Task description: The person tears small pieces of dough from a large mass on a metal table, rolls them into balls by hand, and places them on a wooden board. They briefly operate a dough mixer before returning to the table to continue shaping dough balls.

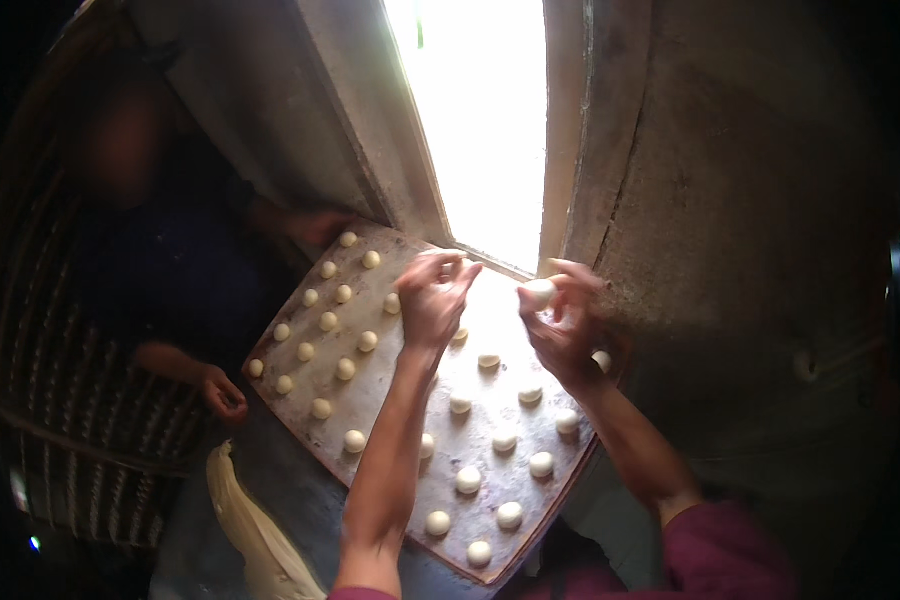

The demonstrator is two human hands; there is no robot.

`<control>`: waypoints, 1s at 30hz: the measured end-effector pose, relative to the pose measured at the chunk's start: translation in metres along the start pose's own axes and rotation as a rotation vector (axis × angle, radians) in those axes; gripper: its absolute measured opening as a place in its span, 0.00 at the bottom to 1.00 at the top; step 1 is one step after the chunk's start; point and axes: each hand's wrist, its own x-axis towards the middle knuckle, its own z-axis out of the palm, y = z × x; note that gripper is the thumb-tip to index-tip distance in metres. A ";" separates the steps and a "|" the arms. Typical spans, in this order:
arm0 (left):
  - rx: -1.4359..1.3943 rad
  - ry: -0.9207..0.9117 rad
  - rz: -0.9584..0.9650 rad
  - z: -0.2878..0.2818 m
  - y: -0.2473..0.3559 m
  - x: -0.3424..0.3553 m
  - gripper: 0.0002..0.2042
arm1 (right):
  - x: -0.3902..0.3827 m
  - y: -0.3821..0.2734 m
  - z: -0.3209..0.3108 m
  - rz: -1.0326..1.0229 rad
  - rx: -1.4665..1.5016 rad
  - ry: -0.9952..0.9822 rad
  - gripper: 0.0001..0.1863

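Note:
Over the far part of a wide board (395, 262), my right hand (568, 335) pinches a small white dough ball (540, 292) between thumb and fingers. To its left, my left hand (432, 310) is closed with its fingertips together. Glare and motion blur hide what it holds there, if anything. Beneath both hands, several more round dough balls (468, 480) sit spaced apart in rough rows across the board. My forearms cover some of them, and one dough ball (601, 361) shows just beside my right wrist.
At the left, another person (170, 250) sits by the board, one hand (224, 394) at its left corner. A long pale piece (255, 535), dough or cloth, lies at the lower left. Bright light enters through a narrow opening (485, 120) beyond the board. A wall (750, 200) stands at the right.

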 end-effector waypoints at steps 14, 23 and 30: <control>0.259 0.088 -0.197 -0.120 0.105 -0.290 0.23 | -0.153 -0.152 -0.019 0.690 0.771 -0.545 0.07; 0.599 0.956 -0.658 -0.205 0.189 -0.582 0.17 | -0.304 -0.430 0.042 0.072 0.936 -1.498 0.21; 0.362 1.376 -0.774 -0.262 0.236 -0.715 0.17 | -0.452 -0.593 0.146 -1.051 0.518 -0.941 0.35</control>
